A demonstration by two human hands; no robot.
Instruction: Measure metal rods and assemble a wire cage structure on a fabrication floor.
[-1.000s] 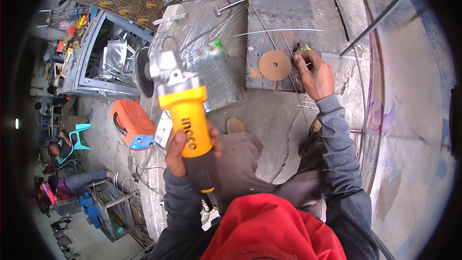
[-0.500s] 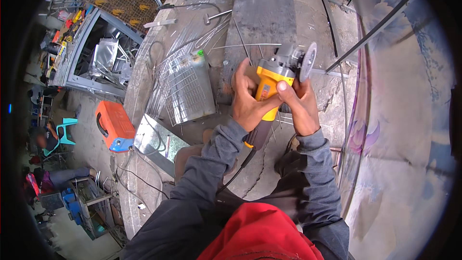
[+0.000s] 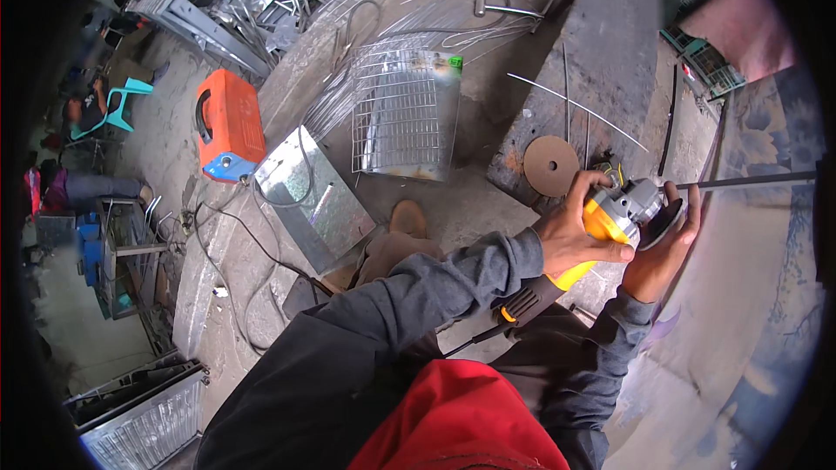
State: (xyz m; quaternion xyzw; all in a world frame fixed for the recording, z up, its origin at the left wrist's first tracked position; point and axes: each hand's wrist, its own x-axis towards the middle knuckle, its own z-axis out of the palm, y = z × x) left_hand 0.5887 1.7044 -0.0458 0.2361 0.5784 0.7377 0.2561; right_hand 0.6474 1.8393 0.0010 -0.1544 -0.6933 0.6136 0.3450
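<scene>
A yellow and grey angle grinder point(image 3: 601, 222) is held in front of me at the right, its metal head tilted up and away. My left hand point(image 3: 570, 231) wraps round its yellow body just behind the head. At the dark disc point(image 3: 661, 226) on the head, my right hand point(image 3: 664, 257) curls round the far side, with fingers up along its edge. The grinder's black cord runs back toward my lap. Just beyond my left hand, a brown round abrasive disc point(image 3: 540, 170) lies on a dark board point(image 3: 601, 43).
Left of the board stand a wire grid over a sheet-metal piece point(image 3: 448, 122), a hammer point(image 3: 505, 9) and thin metal rods. Farther left are a flat metal sheet point(image 3: 313, 200) and an orange machine point(image 3: 231, 122) with cables. A patterned sheet point(image 3: 740, 296) borders the right.
My view has turned to the right. The grinder is now lower and its head has turned away. My right hand has shifted from the grinder's body to its disc.
</scene>
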